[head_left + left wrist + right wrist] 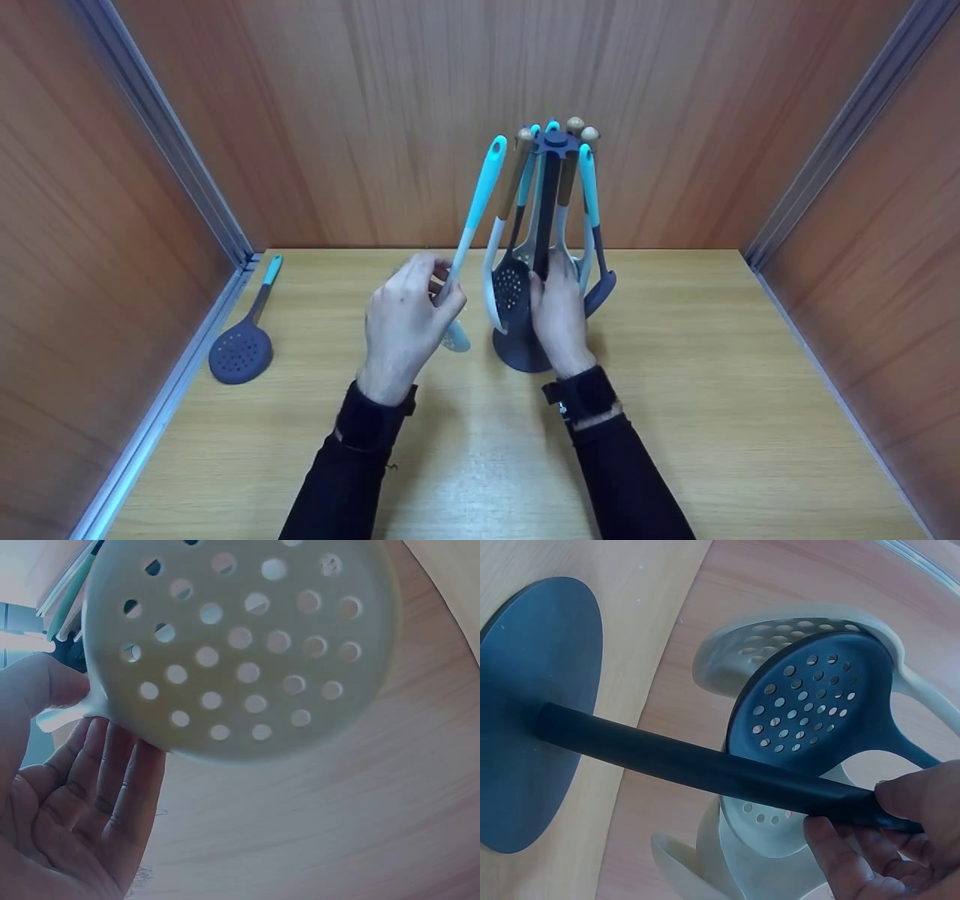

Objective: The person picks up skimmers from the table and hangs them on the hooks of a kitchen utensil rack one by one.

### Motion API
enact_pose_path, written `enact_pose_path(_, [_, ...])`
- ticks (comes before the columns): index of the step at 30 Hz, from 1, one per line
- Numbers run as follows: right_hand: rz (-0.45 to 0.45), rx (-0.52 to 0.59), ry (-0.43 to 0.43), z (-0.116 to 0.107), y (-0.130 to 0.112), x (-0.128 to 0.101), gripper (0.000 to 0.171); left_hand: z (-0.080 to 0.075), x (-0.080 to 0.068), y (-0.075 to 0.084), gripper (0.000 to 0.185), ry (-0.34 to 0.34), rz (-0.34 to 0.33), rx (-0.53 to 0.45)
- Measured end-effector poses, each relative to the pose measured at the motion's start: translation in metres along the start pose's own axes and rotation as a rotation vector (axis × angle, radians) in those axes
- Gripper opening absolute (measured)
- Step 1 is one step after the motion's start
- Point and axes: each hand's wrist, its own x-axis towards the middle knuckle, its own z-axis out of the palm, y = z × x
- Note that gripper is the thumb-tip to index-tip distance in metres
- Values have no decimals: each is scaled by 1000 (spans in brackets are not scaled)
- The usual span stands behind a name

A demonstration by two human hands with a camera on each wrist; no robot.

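Observation:
My left hand (409, 311) pinches a pale skimmer (484, 184) with a turquoise handle by its neck, between thumb and fingers. The skimmer is tilted, its handle pointing up; its round perforated head (367, 705) fills much of the left wrist view. My right hand (562, 311) grips the dark pole (705, 765) of a utensil stand, above its round base (521, 356). Several utensils hang around the pole, among them a dark skimmer (881, 716), a dark ladle (601, 289) and a white utensil with a wooden handle (514, 176).
A second dark skimmer (259, 319) with a turquoise handle end lies at the left of the wooden table (675, 420). Wood panels rise at the back (360, 135) and both sides, with metal rails (180, 157) at the corners.

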Motion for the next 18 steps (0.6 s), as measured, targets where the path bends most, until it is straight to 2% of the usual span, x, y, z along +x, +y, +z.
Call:
enact_pose_path(10, [-12,30,8,1,0,1,35,1,-1,4,21,11,49,27])
enact_pose_path(18, [-12,27,9,2,1,1,34,1,-2,5,22,19,69,2])
